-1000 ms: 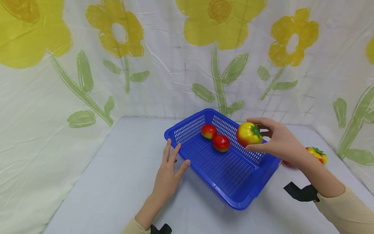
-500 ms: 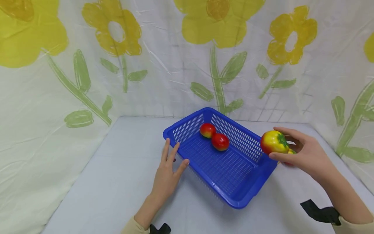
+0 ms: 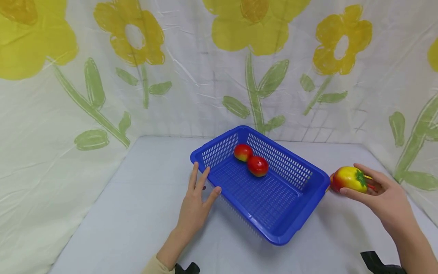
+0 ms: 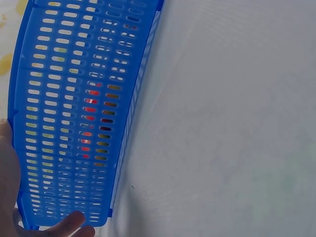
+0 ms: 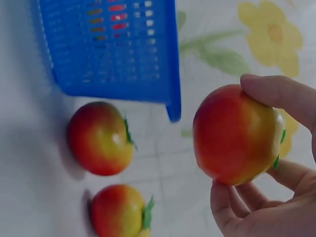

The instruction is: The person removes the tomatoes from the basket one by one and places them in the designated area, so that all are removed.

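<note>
My right hand [image 3: 390, 196] holds a glossy red-and-yellow tomato [image 3: 349, 179] with a green leafy top, pinched between thumb and fingers, to the right of a blue plastic basket [image 3: 270, 201]. The right wrist view shows it raised beside the basket, near two similar tomatoes, one close to the basket wall [image 5: 101, 140] and another tomato [image 5: 117, 212] below it. In the head view the held one mostly covers these. Inside the basket lie two red tomatoes [image 3: 258, 166], touching. My left hand [image 3: 195, 207] has its fingers spread, fingertips at the basket's near-left rim.
A pale cloth-covered table [image 3: 150, 182] lies under everything. Behind and at the sides hangs a white curtain [image 3: 191, 99] printed with yellow flowers. The basket sits diagonally at the middle of the table. Black straps [image 3: 380, 264] show at both wrists.
My right hand has carried the tomato from over the basket's far-right side rightward and down, past the rim to beside the loose tomatoes. Left hand and basket stay nearly in place.
</note>
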`<state>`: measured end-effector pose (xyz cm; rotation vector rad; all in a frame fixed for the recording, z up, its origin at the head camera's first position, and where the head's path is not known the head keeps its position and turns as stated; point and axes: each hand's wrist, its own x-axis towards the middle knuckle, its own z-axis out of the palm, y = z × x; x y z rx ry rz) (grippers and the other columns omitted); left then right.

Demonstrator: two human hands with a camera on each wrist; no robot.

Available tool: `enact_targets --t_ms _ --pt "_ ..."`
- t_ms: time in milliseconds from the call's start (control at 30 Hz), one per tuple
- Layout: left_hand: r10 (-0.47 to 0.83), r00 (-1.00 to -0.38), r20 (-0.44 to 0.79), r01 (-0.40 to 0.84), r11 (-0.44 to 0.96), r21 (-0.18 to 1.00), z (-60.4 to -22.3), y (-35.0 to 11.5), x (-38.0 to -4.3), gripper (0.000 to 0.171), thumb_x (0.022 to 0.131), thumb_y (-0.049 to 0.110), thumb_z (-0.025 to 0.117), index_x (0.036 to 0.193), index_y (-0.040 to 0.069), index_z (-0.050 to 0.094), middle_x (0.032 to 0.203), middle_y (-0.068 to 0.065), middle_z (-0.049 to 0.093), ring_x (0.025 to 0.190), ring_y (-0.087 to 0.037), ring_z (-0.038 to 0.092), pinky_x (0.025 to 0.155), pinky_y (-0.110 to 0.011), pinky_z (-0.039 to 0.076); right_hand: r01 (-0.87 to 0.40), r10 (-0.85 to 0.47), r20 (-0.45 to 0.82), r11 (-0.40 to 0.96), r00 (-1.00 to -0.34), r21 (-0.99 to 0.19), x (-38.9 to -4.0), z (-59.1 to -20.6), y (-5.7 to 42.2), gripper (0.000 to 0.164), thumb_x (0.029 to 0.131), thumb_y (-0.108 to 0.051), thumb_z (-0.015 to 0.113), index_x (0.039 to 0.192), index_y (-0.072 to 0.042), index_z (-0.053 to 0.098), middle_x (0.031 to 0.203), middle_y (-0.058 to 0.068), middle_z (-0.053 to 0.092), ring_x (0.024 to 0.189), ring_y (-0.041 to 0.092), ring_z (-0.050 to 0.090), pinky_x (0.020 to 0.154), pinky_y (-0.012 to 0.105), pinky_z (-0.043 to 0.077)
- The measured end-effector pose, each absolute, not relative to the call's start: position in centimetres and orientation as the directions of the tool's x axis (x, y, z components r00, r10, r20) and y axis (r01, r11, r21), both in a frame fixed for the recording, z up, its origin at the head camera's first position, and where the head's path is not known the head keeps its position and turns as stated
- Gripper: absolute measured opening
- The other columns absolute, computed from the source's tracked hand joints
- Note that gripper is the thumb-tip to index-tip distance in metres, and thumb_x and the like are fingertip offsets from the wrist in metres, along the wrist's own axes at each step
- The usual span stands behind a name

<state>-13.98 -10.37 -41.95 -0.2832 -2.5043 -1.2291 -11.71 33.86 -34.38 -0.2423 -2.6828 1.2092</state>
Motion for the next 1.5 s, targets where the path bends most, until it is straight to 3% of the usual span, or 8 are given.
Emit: enact_targets --t_ms 233,400,567,733,1000,1133,1300,1500 --pt "0.031 -0.92 0.392 0.334 0.587 0.737 -42.0 -10.4 -14.1 0.067 0.097 0.048 0.058 0.155 0.028 0.032 0.164 0.007 0.004 0.111 -0.028 0.059 0.074 -0.042 0.053 0.104 0.207 0.061 0.698 -0.976 -0.708 -12.2 -36.0 35.8 0.087 0.083 -0.043 0.079 0.152 -0.009 0.038 0.139 0.033 0.041 0.112 0.046 0.044 0.064 0.024 0.044" --pt "0.04 -0.919 0.391 0.338 0.588 0.735 -42.0 -10.3 -14.2 0.067 0.097 0.048 0.058 0.155 0.024 0.033 0.164 0.007 0.004 0.112 -0.029 0.059 0.075 -0.042 0.053 0.104 0.132 -0.016 0.694 -0.991 -0.712 -12.4 -37.4 36.8 0.091 0.084 -0.04 0.079 0.148 0.005 0.033 0.139 0.037 0.037 0.116 0.055 0.046 0.062 0.018 0.046" --pt "0.047 -0.921 0.387 0.338 0.59 0.733 -41.8 -10.2 -14.2 0.067 0.097 0.048 0.057 0.155 0.025 0.033 0.164 0.007 0.004 0.112 -0.029 0.059 0.075 -0.038 0.052 0.078 0.044 -0.067 0.727 -0.997 -0.682 -12.4 -38.6 37.5 0.088 0.085 -0.04 0.078 0.147 0.005 0.035 0.139 0.036 0.04 0.116 0.056 0.047 0.071 0.036 0.056" --pt "0.048 -0.922 0.383 0.334 0.595 0.731 -41.5 -10.1 -14.2 0.066 0.098 0.049 0.057 0.155 0.027 0.032 0.164 0.008 0.004 0.113 -0.03 0.059 0.079 -0.04 0.052 0.024 -0.069 -0.109 0.734 -0.992 -0.679 -12.4 -39.5 37.8 0.077 0.085 -0.034 0.079 0.144 0.001 0.043 0.136 0.033 0.047 0.115 0.053 0.05 0.078 0.05 0.054" --pt "0.049 -0.925 0.378 0.329 0.602 0.728 -41.5 -10.3 -14.0 0.066 0.098 0.048 0.057 0.155 0.027 0.032 0.164 0.007 0.004 0.113 -0.029 0.059 0.078 -0.04 0.052 -0.053 -0.148 -0.08 0.721 -0.986 -0.69 -12.5 -40.5 37.3 0.075 0.08 -0.029 0.083 0.141 -0.001 0.048 0.135 0.023 0.053 0.118 0.046 0.05 0.077 0.018 0.048" --pt "0.049 -0.924 0.38 0.329 0.608 0.723 -41.5 -10.4 -14.1 0.066 0.098 0.049 0.057 0.155 0.027 0.032 0.164 0.007 0.004 0.113 -0.029 0.059 0.08 -0.04 0.053 -0.086 -0.172 -0.052 0.704 -0.984 -0.705 -12.5 -40.5 37.1 0.074 0.078 -0.026 0.085 0.139 -0.002 0.05 0.134 0.02 0.054 0.115 0.039 0.054 0.078 0.017 0.048" --pt "0.04 -0.926 0.375 0.32 0.61 0.725 -41.5 -10.6 -14.1 0.067 0.098 0.05 0.056 0.155 0.027 0.032 0.164 0.007 0.004 0.113 -0.029 0.059 0.079 -0.04 0.053 -0.152 -0.222 -0.01 0.698 -0.975 -0.7 -12.6 -40.3 36.9 0.072 0.076 -0.023 0.087 0.138 -0.006 0.053 0.133 0.015 0.056 0.108 0.008 0.057 0.08 0.019 0.049" --pt "0.037 -0.93 0.366 0.31 0.612 0.728 -41.7 -10.6 -14.0 0.067 0.098 0.05 0.056 0.156 0.028 0.032 0.164 0.007 0.004 0.112 -0.028 0.059 0.077 -0.039 0.052 -0.166 -0.228 -0.005 0.723 -0.974 -0.67 -12.6 -40.1 36.9 0.074 0.076 -0.025 0.086 0.139 -0.006 0.052 0.133 0.015 0.055 0.107 0.014 0.058 0.078 0.021 0.05"
